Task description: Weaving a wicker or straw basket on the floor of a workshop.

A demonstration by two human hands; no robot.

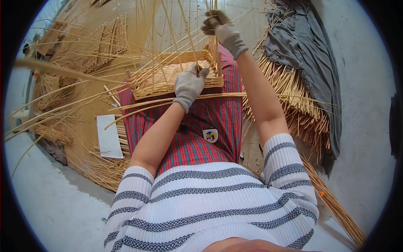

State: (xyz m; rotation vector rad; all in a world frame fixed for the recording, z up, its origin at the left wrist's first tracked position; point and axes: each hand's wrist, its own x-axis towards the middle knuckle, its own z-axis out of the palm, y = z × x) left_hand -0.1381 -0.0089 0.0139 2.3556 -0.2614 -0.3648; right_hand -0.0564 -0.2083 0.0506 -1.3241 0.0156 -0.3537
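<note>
A half-woven wicker basket (157, 88), rectangular with low sides, rests on the red plaid cloth (197, 147) over my lap. Tall willow rods (168, 21) stand up from its sides. My left hand (189, 84), in a grey-white glove, is closed at the near wall toward the right, its fingertips pressed around a rod there. Past the far right corner, my right hand (223, 30) is raised, with gloved fingers curled around upright rods. Exactly how many it grips is hidden. Long loose rods (147, 102) run crosswise under my left wrist.
A thick pile of willow rods (289, 92) lies on the right, partly covered by a dark grey cloth (300, 42). On the left are a woven wicker panel (112, 40), a white sheet (109, 136) and scattered rods. A tied bundle (333, 201) lies at the lower right.
</note>
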